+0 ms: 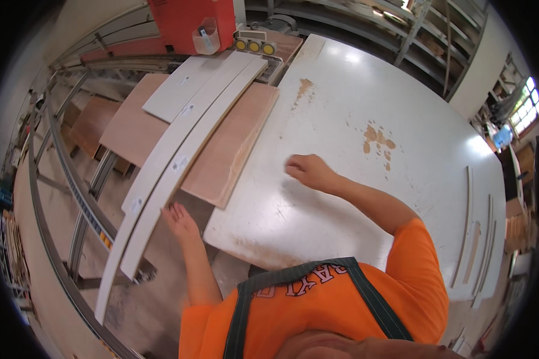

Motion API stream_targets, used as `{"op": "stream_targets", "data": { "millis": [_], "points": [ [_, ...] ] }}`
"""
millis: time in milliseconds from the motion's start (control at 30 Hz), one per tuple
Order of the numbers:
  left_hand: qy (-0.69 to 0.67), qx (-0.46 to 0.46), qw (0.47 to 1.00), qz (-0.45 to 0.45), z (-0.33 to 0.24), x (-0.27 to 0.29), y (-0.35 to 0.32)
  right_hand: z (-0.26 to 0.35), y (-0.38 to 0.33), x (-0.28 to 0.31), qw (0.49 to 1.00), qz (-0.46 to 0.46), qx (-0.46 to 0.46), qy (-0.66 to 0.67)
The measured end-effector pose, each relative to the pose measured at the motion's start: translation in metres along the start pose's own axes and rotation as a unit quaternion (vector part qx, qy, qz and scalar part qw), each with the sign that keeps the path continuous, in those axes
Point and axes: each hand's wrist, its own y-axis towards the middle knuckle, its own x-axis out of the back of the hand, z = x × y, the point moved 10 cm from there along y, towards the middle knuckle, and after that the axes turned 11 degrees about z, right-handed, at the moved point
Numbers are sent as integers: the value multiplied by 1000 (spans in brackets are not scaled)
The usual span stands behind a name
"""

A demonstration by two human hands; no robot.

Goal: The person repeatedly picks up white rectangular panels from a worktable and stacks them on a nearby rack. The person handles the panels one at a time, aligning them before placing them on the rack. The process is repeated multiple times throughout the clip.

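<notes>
My left hand [181, 222] is open, fingers stretched out beside the edge of a long white board [179, 164]. Its fingertips are at that edge; I cannot tell whether they press on it. A second narrow white board [156, 173] lies alongside, and a shorter white panel [182, 84] is behind them. Under these boards are brown wooden sheets [236, 137]. My right hand [308, 171] hovers over the large white worktable [317, 221], its fingers curled in loosely and nothing visible in them.
A red machine housing [188, 24] with a clear holder stands at the far end, beside round yellow-faced controls [254, 46]. Metal rails [72, 173] run along the left. Thin strips [467, 227] lie on the table's right side. Grey shelving [401, 36] stands behind.
</notes>
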Motion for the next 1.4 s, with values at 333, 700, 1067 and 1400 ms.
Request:
{"op": "stream_targets", "data": {
  "millis": [333, 700, 1067, 1400],
  "points": [
    [-53, -6, 996, 78, -19, -24, 42, 128, 323, -59, 962, -31, 196, -189],
    [342, 46, 935, 84, -3, 74, 54, 186, 549, -59, 922, -53, 224, -311],
    [335, 143, 926, 104, 15, 82, 5, 157, 569, -50, 917, 36, 184, -353],
    [499, -39, 836, 224, -25, 27, -81, 20, 409, 27, 951, 141, 39, -272]
  ]
}}
